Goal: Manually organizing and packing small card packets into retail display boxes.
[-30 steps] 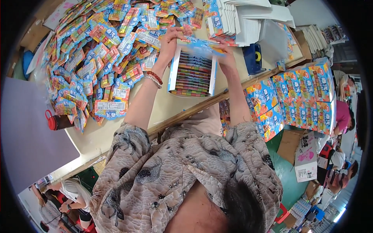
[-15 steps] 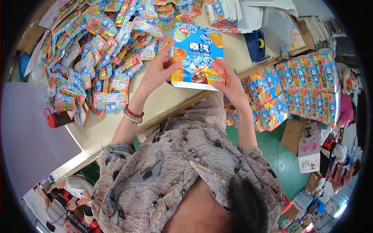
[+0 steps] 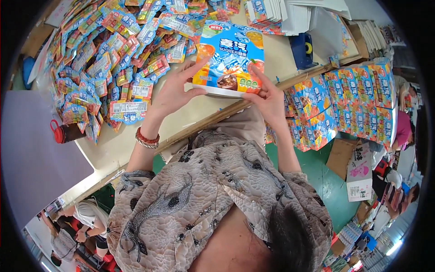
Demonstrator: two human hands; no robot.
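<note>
A blue and orange candy box with fruit and ice pictures is held up in front of me, above the table's near edge. My left hand grips its lower left side, fingers along the side edge and thumb by the bottom corner. At the lower right corner, my right hand holds it, thumb at the bottom edge and fingers against the right side. Left of the box spreads a big heap of small colourful candy packs.
A blue tape dispenser stands right of the box, with flat white cartons behind. Stacked filled boxes rise at the right. A dark jar with a red lid sits by the table's left edge. People work at lower left and far right.
The box has shifted slightly up and left and tilted, so its white bottom edge looks thinner. My left hand has slid down toward the lower left corner; the right still grips the lower right.
</note>
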